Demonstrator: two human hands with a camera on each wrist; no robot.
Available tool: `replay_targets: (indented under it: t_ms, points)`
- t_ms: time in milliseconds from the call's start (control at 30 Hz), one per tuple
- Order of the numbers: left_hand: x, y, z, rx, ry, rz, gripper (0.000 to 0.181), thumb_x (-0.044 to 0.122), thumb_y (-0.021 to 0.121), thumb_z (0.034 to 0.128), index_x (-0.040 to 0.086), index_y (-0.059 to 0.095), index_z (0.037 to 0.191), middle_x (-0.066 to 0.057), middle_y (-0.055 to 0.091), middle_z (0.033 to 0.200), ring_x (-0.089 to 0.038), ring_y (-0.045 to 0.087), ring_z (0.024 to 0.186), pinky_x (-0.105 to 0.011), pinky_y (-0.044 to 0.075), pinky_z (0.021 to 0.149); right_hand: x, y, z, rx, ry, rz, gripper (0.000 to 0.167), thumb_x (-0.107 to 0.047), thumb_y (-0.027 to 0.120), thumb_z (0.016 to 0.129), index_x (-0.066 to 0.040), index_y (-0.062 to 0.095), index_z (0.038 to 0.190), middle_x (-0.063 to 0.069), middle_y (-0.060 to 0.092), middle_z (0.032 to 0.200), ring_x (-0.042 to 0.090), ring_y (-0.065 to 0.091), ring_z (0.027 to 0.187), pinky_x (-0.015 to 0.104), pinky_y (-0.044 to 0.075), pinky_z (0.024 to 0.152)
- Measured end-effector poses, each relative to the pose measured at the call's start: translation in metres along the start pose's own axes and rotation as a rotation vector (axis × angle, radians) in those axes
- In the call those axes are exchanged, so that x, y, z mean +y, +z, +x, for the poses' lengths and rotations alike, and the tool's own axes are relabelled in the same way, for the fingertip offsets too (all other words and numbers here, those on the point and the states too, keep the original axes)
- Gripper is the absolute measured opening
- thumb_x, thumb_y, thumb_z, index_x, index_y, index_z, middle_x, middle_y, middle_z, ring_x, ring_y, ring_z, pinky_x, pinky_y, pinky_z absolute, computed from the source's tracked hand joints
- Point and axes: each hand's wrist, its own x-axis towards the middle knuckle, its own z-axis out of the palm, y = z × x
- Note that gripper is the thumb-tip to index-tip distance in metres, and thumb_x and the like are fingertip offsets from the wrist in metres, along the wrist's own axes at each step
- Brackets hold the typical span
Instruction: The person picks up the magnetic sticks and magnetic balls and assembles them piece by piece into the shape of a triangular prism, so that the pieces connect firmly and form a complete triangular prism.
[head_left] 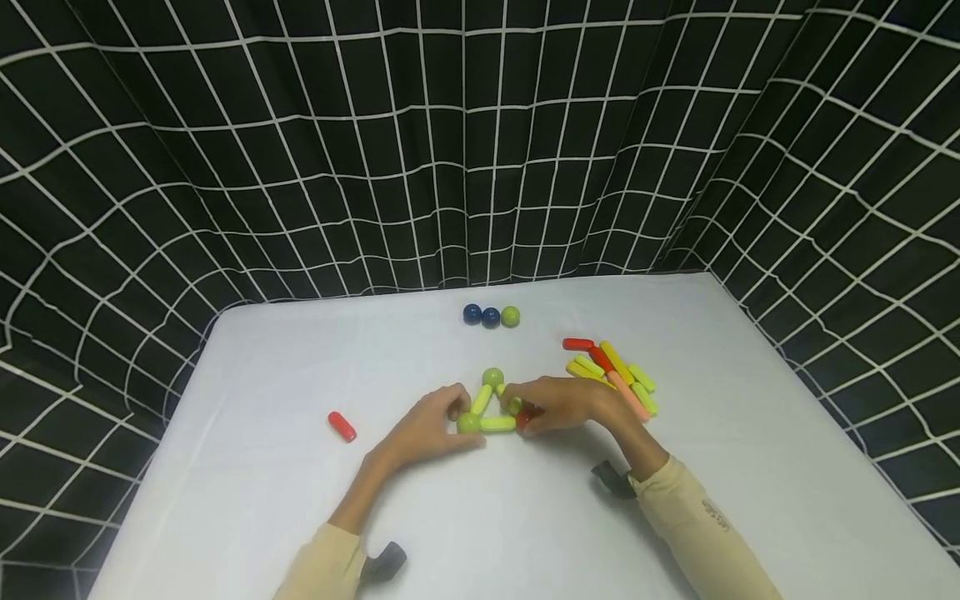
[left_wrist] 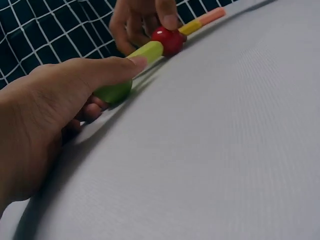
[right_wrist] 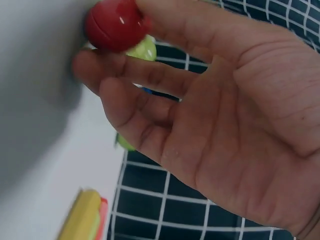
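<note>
A triangle of light-green rods and balls lies mid-table in the head view. My left hand [head_left: 431, 427] grips its left green ball [head_left: 469, 422], the thumb lying along the bottom rod [head_left: 498, 424]. With thumb and fingers, my right hand [head_left: 558, 402] holds the red ball [right_wrist: 117, 25] at the bottom rod's other end. Another green ball [head_left: 492, 377] forms the far corner, joined to the left one by a slanted rod [head_left: 482, 400]. The right side of the triangle is partly hidden under my right fingers.
Two dark blue balls [head_left: 491, 317] and a green ball [head_left: 511, 316] sit in a row farther back. Several red, yellow, orange and green rods [head_left: 617, 364] lie piled at the right. A single red rod [head_left: 342, 426] lies left. A gridded black curtain [head_left: 420, 150] surrounds the white table [head_left: 285, 358].
</note>
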Motion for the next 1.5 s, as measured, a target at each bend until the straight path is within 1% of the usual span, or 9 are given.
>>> replay_targets:
  t_ms: [167, 300, 433, 633, 767, 1000, 1233, 1333, 1500]
  points:
    - [-0.002, 0.005, 0.001, 0.041, 0.023, 0.03, 0.038, 0.046, 0.085, 0.083, 0.026, 0.057, 0.099, 0.01, 0.055, 0.088, -0.008, 0.05, 0.083, -0.023, 0.047, 0.077, 0.008, -0.017, -0.022, 0.136, 0.049, -0.012, 0.041, -0.018, 0.069, 0.1, -0.018, 0.058, 0.139, 0.007, 0.07, 0.112, 0.019, 0.063, 0.099, 0.039, 0.057, 0.09]
    - [-0.001, 0.005, 0.001, 0.052, 0.023, 0.041, 0.038, 0.045, 0.086, 0.0825, 0.026, 0.057, 0.098, 0.01, 0.055, 0.087, -0.008, 0.05, 0.082, -0.023, 0.046, 0.076, 0.02, -0.031, -0.04, 0.293, 0.059, -0.028, 0.037, -0.014, 0.064, 0.102, -0.011, 0.058, 0.138, 0.011, 0.068, 0.114, 0.022, 0.063, 0.101, 0.042, 0.057, 0.09]
    - [-0.001, 0.004, 0.0, 0.048, 0.008, 0.042, 0.038, 0.045, 0.085, 0.0835, 0.027, 0.056, 0.099, 0.01, 0.054, 0.088, -0.008, 0.05, 0.083, -0.024, 0.046, 0.077, 0.033, -0.038, -0.051, 0.353, 0.061, -0.018, 0.035, -0.015, 0.064, 0.103, -0.008, 0.059, 0.137, 0.012, 0.068, 0.114, 0.024, 0.062, 0.102, 0.045, 0.056, 0.092]
    - [-0.002, 0.005, -0.002, 0.052, 0.001, 0.032, 0.038, 0.045, 0.085, 0.0835, 0.027, 0.056, 0.099, 0.01, 0.054, 0.088, -0.008, 0.05, 0.082, -0.024, 0.046, 0.076, 0.042, -0.041, -0.057, 0.35, 0.083, 0.006, 0.035, -0.014, 0.062, 0.103, -0.006, 0.059, 0.137, 0.011, 0.067, 0.111, 0.024, 0.059, 0.101, 0.048, 0.055, 0.095]
    - [-0.001, 0.005, -0.002, 0.058, 0.002, 0.028, 0.038, 0.046, 0.085, 0.083, 0.027, 0.056, 0.098, 0.01, 0.054, 0.087, -0.008, 0.049, 0.081, -0.023, 0.045, 0.076, 0.043, -0.043, -0.058, 0.339, 0.108, 0.007, 0.036, -0.015, 0.061, 0.104, -0.007, 0.059, 0.139, 0.015, 0.068, 0.125, 0.025, 0.06, 0.107, 0.052, 0.054, 0.101]
    - [-0.002, 0.004, -0.002, 0.066, 0.01, 0.044, 0.039, 0.045, 0.086, 0.0821, 0.028, 0.055, 0.097, 0.01, 0.052, 0.085, -0.008, 0.049, 0.08, -0.023, 0.044, 0.074, 0.051, -0.046, -0.064, 0.287, 0.203, 0.028, 0.038, -0.018, 0.06, 0.104, -0.009, 0.056, 0.141, 0.012, 0.067, 0.099, 0.023, 0.06, 0.1, 0.051, 0.055, 0.095]
    - [-0.001, 0.003, -0.001, 0.065, 0.012, 0.05, 0.04, 0.046, 0.086, 0.0824, 0.027, 0.055, 0.097, 0.01, 0.052, 0.086, -0.007, 0.048, 0.079, -0.023, 0.044, 0.073, 0.062, -0.05, -0.074, 0.264, 0.272, 0.015, 0.031, -0.018, 0.062, 0.103, -0.008, 0.06, 0.133, 0.014, 0.07, 0.108, 0.026, 0.061, 0.097, 0.046, 0.057, 0.086]
    - [0.0, 0.003, -0.002, 0.062, 0.0, 0.047, 0.04, 0.046, 0.086, 0.0823, 0.027, 0.055, 0.098, 0.009, 0.052, 0.086, -0.008, 0.048, 0.08, -0.023, 0.044, 0.073, 0.067, -0.05, -0.07, 0.261, 0.286, -0.001, 0.03, -0.017, 0.064, 0.102, -0.008, 0.06, 0.131, 0.014, 0.069, 0.107, 0.025, 0.06, 0.094, 0.042, 0.057, 0.083]
    - [-0.001, 0.004, -0.002, 0.054, -0.014, 0.041, 0.042, 0.049, 0.087, 0.082, 0.028, 0.055, 0.1, 0.009, 0.053, 0.088, -0.009, 0.049, 0.082, -0.023, 0.044, 0.075, 0.074, -0.041, -0.05, 0.288, 0.276, -0.015, 0.034, -0.006, 0.061, 0.101, -0.005, 0.059, 0.135, 0.015, 0.067, 0.11, 0.026, 0.06, 0.097, 0.042, 0.059, 0.088]
